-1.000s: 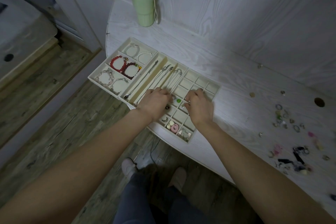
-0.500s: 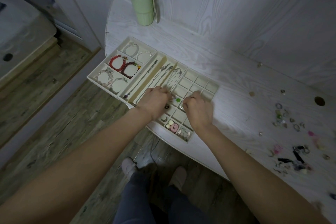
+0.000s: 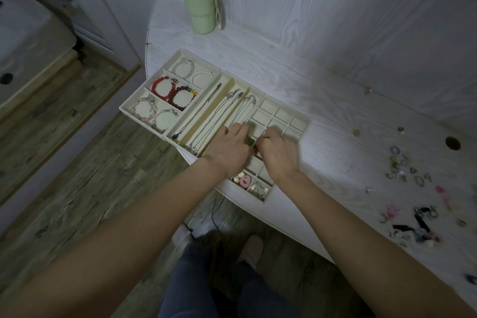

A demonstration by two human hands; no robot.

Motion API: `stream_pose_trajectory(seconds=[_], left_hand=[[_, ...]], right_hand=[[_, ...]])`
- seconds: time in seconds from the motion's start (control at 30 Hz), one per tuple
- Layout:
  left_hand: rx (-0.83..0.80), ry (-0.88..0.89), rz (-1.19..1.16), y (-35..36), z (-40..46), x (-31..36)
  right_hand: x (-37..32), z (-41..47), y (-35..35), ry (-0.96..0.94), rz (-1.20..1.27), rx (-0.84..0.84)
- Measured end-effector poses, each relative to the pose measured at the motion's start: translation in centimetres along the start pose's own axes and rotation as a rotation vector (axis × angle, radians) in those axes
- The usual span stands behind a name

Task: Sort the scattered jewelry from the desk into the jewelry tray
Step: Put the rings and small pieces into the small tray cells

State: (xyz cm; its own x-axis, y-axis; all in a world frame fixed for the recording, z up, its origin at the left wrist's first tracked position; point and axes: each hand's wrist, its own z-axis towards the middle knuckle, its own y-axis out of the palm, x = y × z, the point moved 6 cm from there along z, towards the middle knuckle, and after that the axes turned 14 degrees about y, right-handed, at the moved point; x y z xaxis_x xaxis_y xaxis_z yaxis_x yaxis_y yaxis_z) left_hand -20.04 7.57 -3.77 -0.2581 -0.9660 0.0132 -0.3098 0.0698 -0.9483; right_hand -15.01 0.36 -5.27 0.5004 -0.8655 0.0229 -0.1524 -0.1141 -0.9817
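Tray: one cream jewelry tray (image 3: 299, 119) on the white tabletop (image 3: 322, 100), at its left end.
Bracelets: six, two to each of the three left compartments; two are red beaded bracelets (image 3: 172, 91).
Necklaces: several silver chains (image 3: 219, 113) laid along the three long middle slots; the exact count cannot be told.
Small grid: a pink ring-shaped piece (image 3: 244, 181) and pale bits in the nearest cells.
Left hand (image 3: 227, 148): knuckles up over the grid, fingers curled; its grip cannot be told.
Right hand (image 3: 277, 152): just beside it, fingers curled down; grip cannot be told.
Green bead (image 3: 250, 141): one, between the hands.
Loose jewelry (image 3: 407, 173): many scattered rings and small pieces at the right, well apart from the tray.
Bottle: one green bottle (image 3: 198, 0) behind.
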Motion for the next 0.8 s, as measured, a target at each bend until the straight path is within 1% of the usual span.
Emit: stream_pose_trajectory(seconds=[0.13, 0.2, 0.27, 0.37, 0.5, 0.63, 0.8], left_hand=[[-0.020, 0.022, 0.059, 0.1, 0.7, -0.1], [-0.029, 0.027, 0.080, 0.2, 0.7, -0.1], [-0.037, 0.035, 0.105, 0.2, 0.7, -0.1], [-0.048, 0.059, 0.129, 0.1, 0.6, 0.0], [-0.051, 0.104, 0.172, -0.2, 0.4, 0.3], [-0.026, 0.112, 0.131, -0.4, -0.1, 0.4], [-0.050, 0.110, 0.087, -0.5, -0.3, 0.3]], right_hand=[[0.0, 0.1, 0.3, -0.010, 0.035, 0.003], [0.2, 0.3, 0.2, 0.018, 0.097, 0.059], [0.7, 0.7, 0.2, 0.063, 0.154, 0.081], [1.4, 1.1, 0.0, 0.124, 0.233, 0.032], [1.3, 1.1, 0.0, 0.137, 0.240, 0.003], [1.3, 1.1, 0.0, 0.150, 0.252, 0.010], [1.2, 1.2, 0.0, 0.145, 0.259, -0.006]])
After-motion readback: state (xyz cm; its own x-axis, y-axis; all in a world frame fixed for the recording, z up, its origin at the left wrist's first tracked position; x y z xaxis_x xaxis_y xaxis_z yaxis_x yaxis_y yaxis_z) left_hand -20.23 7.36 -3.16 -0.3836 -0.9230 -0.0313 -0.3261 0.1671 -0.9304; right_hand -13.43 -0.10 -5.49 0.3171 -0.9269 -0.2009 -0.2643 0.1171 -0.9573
